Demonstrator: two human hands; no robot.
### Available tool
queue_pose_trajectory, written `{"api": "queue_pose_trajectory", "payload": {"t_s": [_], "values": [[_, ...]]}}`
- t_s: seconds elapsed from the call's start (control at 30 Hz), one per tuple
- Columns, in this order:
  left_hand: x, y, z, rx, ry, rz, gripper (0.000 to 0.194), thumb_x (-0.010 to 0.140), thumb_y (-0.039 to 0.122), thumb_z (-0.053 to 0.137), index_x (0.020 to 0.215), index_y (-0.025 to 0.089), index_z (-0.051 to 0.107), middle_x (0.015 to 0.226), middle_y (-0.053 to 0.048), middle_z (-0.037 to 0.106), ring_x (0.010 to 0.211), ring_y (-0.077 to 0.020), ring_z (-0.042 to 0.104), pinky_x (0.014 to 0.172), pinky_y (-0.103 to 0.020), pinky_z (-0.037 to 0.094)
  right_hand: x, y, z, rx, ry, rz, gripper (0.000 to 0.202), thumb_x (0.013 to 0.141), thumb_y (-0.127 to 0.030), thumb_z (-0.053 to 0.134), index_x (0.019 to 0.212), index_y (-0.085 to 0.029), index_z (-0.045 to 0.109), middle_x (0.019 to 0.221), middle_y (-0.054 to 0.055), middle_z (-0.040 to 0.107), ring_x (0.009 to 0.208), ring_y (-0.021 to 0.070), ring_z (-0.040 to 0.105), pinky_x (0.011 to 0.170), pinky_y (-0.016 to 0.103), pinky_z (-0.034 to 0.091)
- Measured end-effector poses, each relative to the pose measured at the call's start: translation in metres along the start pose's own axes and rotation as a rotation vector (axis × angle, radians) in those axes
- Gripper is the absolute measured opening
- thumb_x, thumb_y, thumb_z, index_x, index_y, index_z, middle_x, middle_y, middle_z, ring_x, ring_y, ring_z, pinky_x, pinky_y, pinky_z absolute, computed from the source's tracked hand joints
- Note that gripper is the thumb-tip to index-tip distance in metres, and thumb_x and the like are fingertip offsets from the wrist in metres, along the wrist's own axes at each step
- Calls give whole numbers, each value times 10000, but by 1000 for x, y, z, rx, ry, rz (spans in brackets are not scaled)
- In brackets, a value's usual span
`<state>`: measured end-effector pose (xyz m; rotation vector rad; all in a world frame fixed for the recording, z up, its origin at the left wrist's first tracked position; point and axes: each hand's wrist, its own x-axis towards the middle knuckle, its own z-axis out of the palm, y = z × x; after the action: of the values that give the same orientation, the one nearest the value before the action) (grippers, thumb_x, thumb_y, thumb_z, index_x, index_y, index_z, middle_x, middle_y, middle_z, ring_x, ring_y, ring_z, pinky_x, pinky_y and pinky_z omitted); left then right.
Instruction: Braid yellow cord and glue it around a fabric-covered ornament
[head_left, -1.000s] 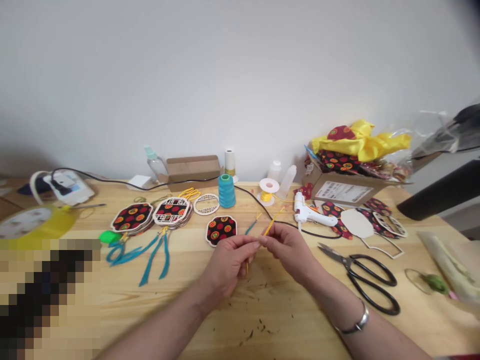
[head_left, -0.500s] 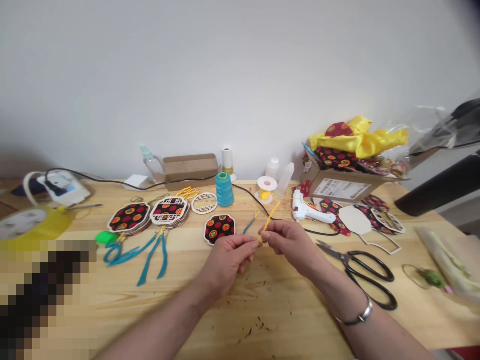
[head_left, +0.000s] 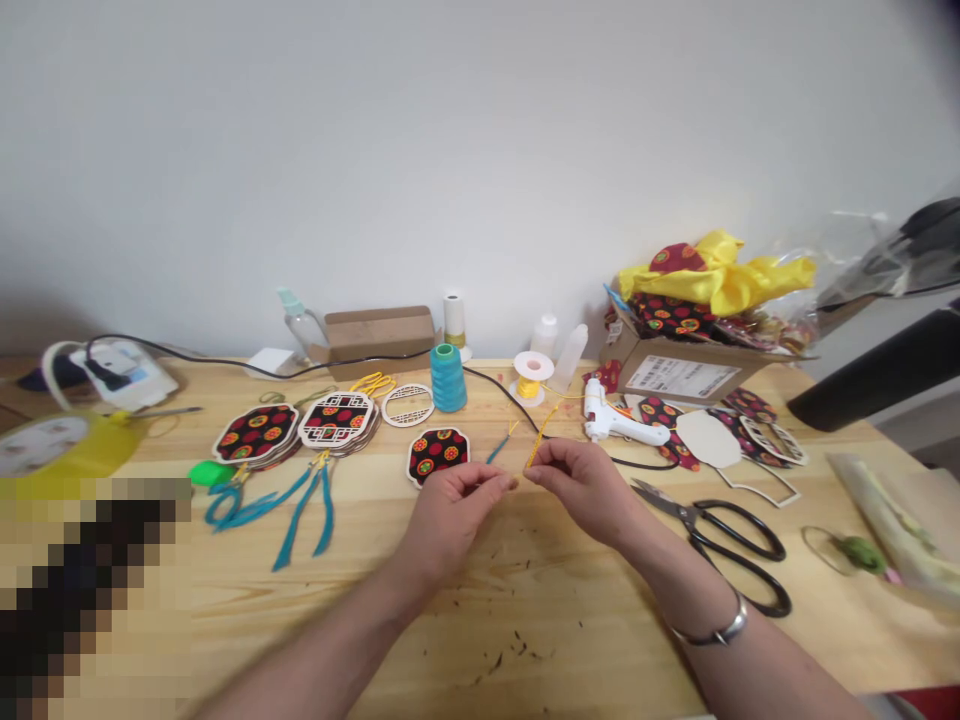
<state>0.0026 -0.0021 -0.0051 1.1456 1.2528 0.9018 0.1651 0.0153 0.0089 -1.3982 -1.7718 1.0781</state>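
My right hand (head_left: 581, 490) pinches a thin yellow cord (head_left: 537, 446), which stands up from its fingertips toward the yellow spool (head_left: 529, 386). Close by on the left, my left hand (head_left: 461, 508) is closed at the fingertips; whatever it pinches is too small to make out. A narrow gap separates the two hands. A patterned octagonal piece (head_left: 439, 455) lies just behind my left hand. Beyond the fingers rests a small teal tassel (head_left: 498, 449) with a yellow loop. To the right of my right hand are black-handled scissors (head_left: 691, 518).
A white glue gun (head_left: 626, 425) and a full cardboard box (head_left: 675, 375) stand at the back right. A teal thread cone (head_left: 448, 380) is at the back middle. Stacked patterned pieces (head_left: 259, 436) with teal tassels (head_left: 304, 515) lie left. A black cable (head_left: 202, 361) crosses the back.
My hands have moved slightly apart, opening a gap between the fingertips. The yellow cord has stayed with my right hand.
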Motion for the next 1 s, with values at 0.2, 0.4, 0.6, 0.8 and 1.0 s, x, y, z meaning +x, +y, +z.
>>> {"api": "queue_pose_trajectory", "payload": {"t_s": [0.2, 0.4, 0.6, 0.8, 1.0], "values": [[1, -4, 1, 77, 92, 239, 98, 716, 255, 614, 695, 188, 682, 1169, -70, 568, 1079, -202, 511, 928, -334, 376, 2, 4, 1, -73, 97, 23, 129, 735, -193, 538, 610, -168, 559, 556, -34, 532, 525, 93, 425, 526, 216, 315], [-4, -24, 7, 285, 72, 534, 113, 729, 167, 585, 726, 217, 686, 1407, -42, 294, 1259, -233, 329, 1025, -403, 287, 0, 3, 4, 91, 37, 65, 138, 724, -191, 524, 591, -168, 555, 523, -37, 500, 501, 89, 419, 507, 216, 317], [-5, -24, 9, 307, -4, 522, 150, 746, 125, 541, 708, 195, 669, 1398, -66, 286, 1204, -236, 407, 1001, -409, 329, -1, 1, 12, 415, -59, 137, 104, 712, -239, 517, 635, -172, 492, 523, -52, 473, 420, 57, 328, 429, 204, 261], [-7, -12, 9, 226, -103, 394, 89, 740, 144, 565, 683, 181, 623, 1103, -107, 567, 1190, -247, 411, 974, -381, 328, -2, 0, 12, 406, -108, 155, 115, 736, -236, 493, 644, -175, 459, 487, -63, 430, 415, 57, 329, 414, 198, 245], [-3, -9, 7, -179, -198, 60, 206, 743, 187, 572, 923, 192, 472, 891, -37, 595, 783, -154, 596, 710, -297, 451, -1, -2, 6, 126, -86, 84, 158, 722, -190, 498, 569, -166, 470, 521, -41, 450, 494, 76, 384, 465, 201, 294]]}}
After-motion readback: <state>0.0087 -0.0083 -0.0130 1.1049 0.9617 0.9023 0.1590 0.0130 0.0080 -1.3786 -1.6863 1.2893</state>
